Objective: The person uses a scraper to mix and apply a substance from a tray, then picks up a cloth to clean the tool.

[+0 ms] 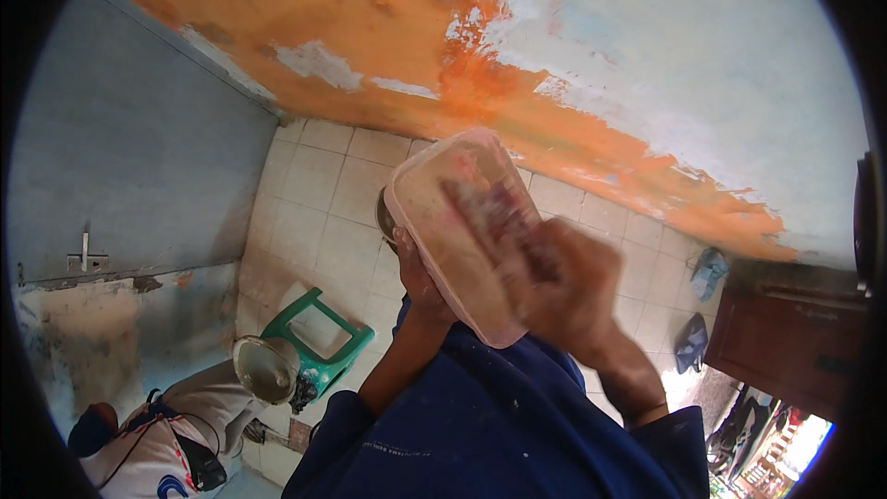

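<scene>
Centrally, a shallow pinkish tray (430,222) with rounded corners is held above the floor, its near end overlapping the wearer's dark blue shirt (499,416). It is gripped along its left edge by the left hand (423,279), whose fingers are bent against the side and partly hidden by it. By the right hand (573,282), an elongated implement (490,212), streaked reddish and grey, is held over the inside of the tray; the fingers are curled around its near right end. Its exact kind is lost in blur, and whether the tray is touched by it cannot be told.

Just beyond the tray's left edge, a round container (383,214) is partly covered from view. Farther left, a green plastic stool (349,354) is seen on the pale tiled floor (309,176), with a grey bucket (266,371) beside it. At the near left, another person (152,448) in a white top is partly seen. The far side is closed off by a wall (388,18) coloured patchy orange and whitish, the left by a grey surface (139,129). At right, a blue cloth (710,273) is placed near brown wooden furniture (776,333).
</scene>
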